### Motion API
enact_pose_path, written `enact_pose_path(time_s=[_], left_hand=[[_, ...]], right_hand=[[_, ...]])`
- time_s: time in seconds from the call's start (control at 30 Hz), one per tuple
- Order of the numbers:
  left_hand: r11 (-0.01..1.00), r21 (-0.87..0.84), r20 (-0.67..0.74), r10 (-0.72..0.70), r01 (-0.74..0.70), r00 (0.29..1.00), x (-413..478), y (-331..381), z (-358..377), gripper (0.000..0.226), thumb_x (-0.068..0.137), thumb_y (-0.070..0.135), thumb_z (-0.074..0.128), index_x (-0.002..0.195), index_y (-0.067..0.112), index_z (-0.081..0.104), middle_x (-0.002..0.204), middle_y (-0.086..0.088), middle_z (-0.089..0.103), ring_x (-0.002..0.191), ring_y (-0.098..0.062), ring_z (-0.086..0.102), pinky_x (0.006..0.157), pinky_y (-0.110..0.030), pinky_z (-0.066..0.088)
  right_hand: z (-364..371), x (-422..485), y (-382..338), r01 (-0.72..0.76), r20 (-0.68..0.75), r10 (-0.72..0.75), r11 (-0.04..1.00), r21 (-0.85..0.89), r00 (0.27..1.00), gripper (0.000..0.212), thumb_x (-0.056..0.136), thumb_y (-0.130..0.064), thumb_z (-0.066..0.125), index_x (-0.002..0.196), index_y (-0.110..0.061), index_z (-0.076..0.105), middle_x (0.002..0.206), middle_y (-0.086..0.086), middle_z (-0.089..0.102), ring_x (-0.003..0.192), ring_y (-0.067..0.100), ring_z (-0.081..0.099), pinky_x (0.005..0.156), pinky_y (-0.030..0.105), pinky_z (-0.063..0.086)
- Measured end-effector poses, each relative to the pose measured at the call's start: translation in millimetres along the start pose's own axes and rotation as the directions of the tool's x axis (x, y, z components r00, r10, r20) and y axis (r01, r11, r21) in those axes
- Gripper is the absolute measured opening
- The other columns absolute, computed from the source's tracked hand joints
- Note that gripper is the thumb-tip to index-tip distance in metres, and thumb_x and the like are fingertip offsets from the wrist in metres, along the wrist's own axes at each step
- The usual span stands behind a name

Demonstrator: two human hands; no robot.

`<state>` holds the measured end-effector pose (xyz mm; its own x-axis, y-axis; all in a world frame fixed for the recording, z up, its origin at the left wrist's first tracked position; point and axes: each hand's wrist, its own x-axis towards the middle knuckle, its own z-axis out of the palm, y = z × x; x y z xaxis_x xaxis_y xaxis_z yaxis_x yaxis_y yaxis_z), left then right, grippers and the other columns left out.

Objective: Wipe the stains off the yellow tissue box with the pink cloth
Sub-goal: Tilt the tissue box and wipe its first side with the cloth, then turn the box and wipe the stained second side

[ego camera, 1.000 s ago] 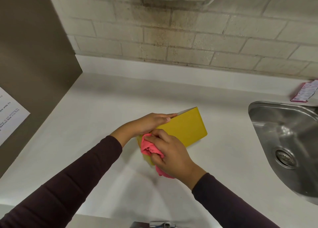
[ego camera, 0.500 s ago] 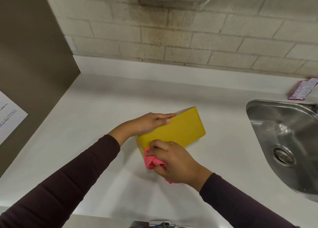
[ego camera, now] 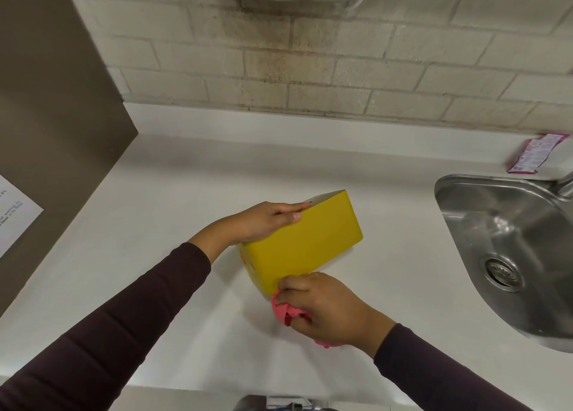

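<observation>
my left hand [ego camera: 266, 221] grips the top edge of the yellow tissue box [ego camera: 304, 246], thumb on the near face and fingers laid along the top. my right hand [ego camera: 322, 305] is closed round the bunched pink cloth [ego camera: 285, 311], which touches the box's lower near corner. the box stands on the white counter [ego camera: 186, 193], left of the sink [ego camera: 496, 224]. to wipe well i'd hold the box firm so it can't skid, and press the cloth along the face in overlapping strokes — not just dab the corner. its long axis runs near-left to far-right — the far end points toward the sink, the broad face toward me.
</observation>
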<state>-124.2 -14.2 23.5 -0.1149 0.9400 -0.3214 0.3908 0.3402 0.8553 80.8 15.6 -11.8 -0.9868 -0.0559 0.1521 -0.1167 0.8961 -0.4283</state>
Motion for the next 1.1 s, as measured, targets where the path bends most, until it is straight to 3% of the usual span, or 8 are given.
enact_pose_path(time_s=[0.07,0.13,0.23,0.3,0.4,0.7,0.87,1.1], left_hand=[[1.000,0.002,-0.009,-0.001,0.001,1.000,0,-1,0,0.038,0.094,0.043,0.043,0.132,0.043,0.043,0.144,0.013,0.042,0.119,0.004,0.036,0.093,-0.015,0.028],[1.000,0.001,-0.014,0.004,-0.004,1.000,0,-1,1,0.038,0.094,0.042,0.043,0.131,0.042,0.044,0.144,0.013,0.042,0.119,0.004,0.036,0.096,-0.017,0.027],[1.000,0.000,-0.024,0.012,-0.012,1.000,1,-1,3,0.037,0.094,0.040,0.044,0.131,0.040,0.045,0.143,0.013,0.043,0.119,0.004,0.037,0.094,-0.013,0.029],[1.000,0.009,-0.027,0.004,-0.004,1.000,0,-1,3,0.037,0.094,0.041,0.044,0.131,0.041,0.045,0.142,0.014,0.043,0.117,0.005,0.037,0.085,-0.005,0.032],[1.000,0.000,-0.030,-0.008,0.008,1.000,0,0,3,0.037,0.094,0.042,0.044,0.131,0.042,0.045,0.142,0.012,0.043,0.116,0.004,0.038,0.082,-0.004,0.032],[1.000,0.018,-0.032,-0.006,0.007,0.999,-1,2,3,0.037,0.094,0.040,0.043,0.131,0.041,0.045,0.144,0.009,0.043,0.118,-0.001,0.039,0.095,-0.019,0.030],[1.000,0.020,-0.035,-0.008,0.009,0.999,-2,5,0,0.037,0.095,0.040,0.043,0.131,0.040,0.045,0.144,0.009,0.043,0.118,-0.002,0.040,0.095,-0.020,0.030],[1.000,0.012,-0.036,-0.012,0.012,0.999,-2,4,0,0.036,0.095,0.038,0.042,0.131,0.041,0.045,0.137,0.012,0.046,0.115,-0.003,0.043,0.086,-0.014,0.036]], right_hand=[[-5,-9,3,-0.031,-0.021,0.031,0.999,0.014,0.999,0.023,0.076,-0.019,0.059,0.098,-0.017,0.067,0.103,-0.003,0.063,0.081,0.017,0.057,0.066,0.033,0.048],[-15,-18,3,-0.166,-0.140,0.207,0.951,0.261,0.968,0.026,0.072,-0.016,0.056,0.094,-0.023,0.067,0.099,-0.008,0.065,0.086,0.012,0.061,0.071,0.030,0.050],[-37,-22,13,-0.190,-0.235,0.572,0.584,0.789,0.786,0.027,0.076,-0.011,0.050,0.087,-0.029,0.068,0.092,-0.009,0.068,0.085,0.010,0.063,0.070,0.019,0.050],[-46,-24,22,-0.086,-0.212,0.685,0.374,0.923,0.697,0.026,0.081,-0.009,0.047,0.086,-0.027,0.065,0.089,-0.004,0.065,0.080,0.012,0.059,0.065,0.020,0.046],[-49,-26,30,0.056,-0.135,0.738,0.131,0.990,0.662,0.028,0.088,0.001,0.039,0.090,-0.019,0.060,0.088,0.000,0.066,0.080,0.015,0.059,0.065,0.025,0.047],[-53,-25,37,0.113,-0.084,0.736,0.010,0.993,0.671,0.047,0.076,0.023,0.028,0.086,-0.014,0.056,0.103,0.011,0.061,0.087,0.022,0.056,0.070,0.032,0.043],[-56,-30,41,0.086,-0.090,0.761,0.045,0.995,0.642,0.041,0.079,0.019,0.035,0.087,-0.013,0.058,0.085,0.003,0.064,0.079,0.017,0.057,0.068,0.026,0.047],[-51,-41,41,0.102,-0.076,0.787,0.017,0.995,0.613,0.031,0.073,-0.004,0.058,0.104,-0.004,0.063,0.092,0.008,0.071,0.087,0.019,0.066,0.076,0.025,0.054]])
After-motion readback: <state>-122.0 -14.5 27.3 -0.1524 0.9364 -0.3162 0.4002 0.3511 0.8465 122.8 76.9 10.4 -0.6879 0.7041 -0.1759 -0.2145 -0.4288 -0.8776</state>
